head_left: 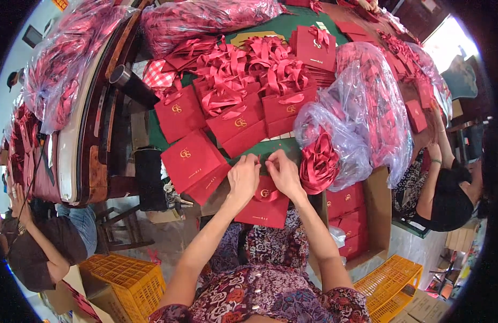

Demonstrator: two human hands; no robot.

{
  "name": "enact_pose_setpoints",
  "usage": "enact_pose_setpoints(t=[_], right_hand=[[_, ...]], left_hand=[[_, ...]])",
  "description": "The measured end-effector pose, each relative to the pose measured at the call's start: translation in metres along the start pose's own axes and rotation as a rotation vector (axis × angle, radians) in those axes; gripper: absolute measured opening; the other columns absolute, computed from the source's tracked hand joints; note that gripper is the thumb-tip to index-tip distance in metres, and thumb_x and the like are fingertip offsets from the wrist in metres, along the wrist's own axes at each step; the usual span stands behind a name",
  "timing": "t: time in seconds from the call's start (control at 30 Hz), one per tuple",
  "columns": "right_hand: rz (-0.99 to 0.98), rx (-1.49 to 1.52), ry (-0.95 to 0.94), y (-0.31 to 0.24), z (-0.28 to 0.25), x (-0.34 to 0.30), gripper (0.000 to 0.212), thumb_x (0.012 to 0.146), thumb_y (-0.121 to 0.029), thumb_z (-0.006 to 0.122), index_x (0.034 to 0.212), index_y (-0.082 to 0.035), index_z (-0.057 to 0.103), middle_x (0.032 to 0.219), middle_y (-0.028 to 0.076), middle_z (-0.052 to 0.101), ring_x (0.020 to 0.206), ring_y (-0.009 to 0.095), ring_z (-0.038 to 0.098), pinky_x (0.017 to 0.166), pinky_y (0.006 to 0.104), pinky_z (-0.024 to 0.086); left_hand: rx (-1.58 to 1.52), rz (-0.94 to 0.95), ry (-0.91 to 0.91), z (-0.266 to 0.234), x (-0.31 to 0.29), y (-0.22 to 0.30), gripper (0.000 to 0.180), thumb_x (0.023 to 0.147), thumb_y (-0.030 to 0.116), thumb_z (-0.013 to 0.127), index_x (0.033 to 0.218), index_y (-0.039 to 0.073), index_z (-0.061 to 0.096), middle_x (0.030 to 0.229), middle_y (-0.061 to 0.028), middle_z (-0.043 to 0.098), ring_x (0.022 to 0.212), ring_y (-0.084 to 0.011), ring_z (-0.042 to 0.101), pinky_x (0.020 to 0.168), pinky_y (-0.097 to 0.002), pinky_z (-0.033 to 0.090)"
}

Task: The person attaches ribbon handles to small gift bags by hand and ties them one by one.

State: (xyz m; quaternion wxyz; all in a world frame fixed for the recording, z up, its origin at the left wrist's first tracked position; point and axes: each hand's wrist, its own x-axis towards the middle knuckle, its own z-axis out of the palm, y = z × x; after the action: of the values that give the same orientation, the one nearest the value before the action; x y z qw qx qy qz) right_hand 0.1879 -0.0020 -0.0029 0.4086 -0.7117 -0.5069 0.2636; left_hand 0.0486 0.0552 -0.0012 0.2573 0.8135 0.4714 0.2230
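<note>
Now | clear plastic bag: red ribbons | cardboard box: red bags

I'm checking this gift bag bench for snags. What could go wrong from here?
1. The red bag under the left hand and right hand hangs over the table edge above the lap; if either grip loosens, it may slide off.
2. The clear plastic sack of ribbons bulges right beside the right hand; an elbow could nudge ribbons out.
3. The finished bags overlap at the edge and might slip.
</note>
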Motion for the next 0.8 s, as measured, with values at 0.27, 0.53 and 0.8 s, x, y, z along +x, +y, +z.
enact_pose_setpoints(t=[0.27, 0.53, 0.8], right_hand=[[0.045, 0.046, 0.030, 0.006, 0.003, -0.001, 0.017, 0.091, -0.012, 0.064, 0.102, 0.001, 0.070, 0.093, 0.017, 0.072, 0.084, 0.029, 0.071, 0.074, 0.0363, 0.055], [0.050, 0.285, -0.161, 0.011, -0.008, 0.000, 0.018, 0.095, -0.015, 0.063, 0.100, 0.002, 0.066, 0.086, 0.006, 0.069, 0.077, 0.014, 0.064, 0.072, 0.0280, 0.051], [0.194, 0.719, -0.070, -0.001, -0.039, 0.001, 0.012, 0.102, -0.015, 0.055, 0.101, -0.005, 0.062, 0.075, -0.008, 0.051, 0.066, 0.002, 0.045, 0.060, 0.0199, 0.036]], left_hand=[[-0.127, 0.021, 0.056, 0.002, -0.005, 0.003, 0.008, 0.086, 0.011, 0.066, 0.089, 0.005, 0.061, 0.080, -0.0128, 0.063, 0.073, -0.0341, 0.064, 0.064, -0.0452, 0.050], [-0.145, 0.091, 0.021, -0.013, -0.016, 0.009, 0.005, 0.086, 0.009, 0.064, 0.090, 0.007, 0.064, 0.086, -0.0115, 0.062, 0.085, -0.0343, 0.062, 0.074, -0.0446, 0.049], [-0.510, 0.022, -0.111, -0.040, -0.059, 0.000, 0.059, 0.093, 0.017, 0.063, 0.143, 0.001, 0.037, 0.130, -0.0266, 0.056, 0.122, -0.0413, 0.055, 0.100, -0.0457, 0.045]])
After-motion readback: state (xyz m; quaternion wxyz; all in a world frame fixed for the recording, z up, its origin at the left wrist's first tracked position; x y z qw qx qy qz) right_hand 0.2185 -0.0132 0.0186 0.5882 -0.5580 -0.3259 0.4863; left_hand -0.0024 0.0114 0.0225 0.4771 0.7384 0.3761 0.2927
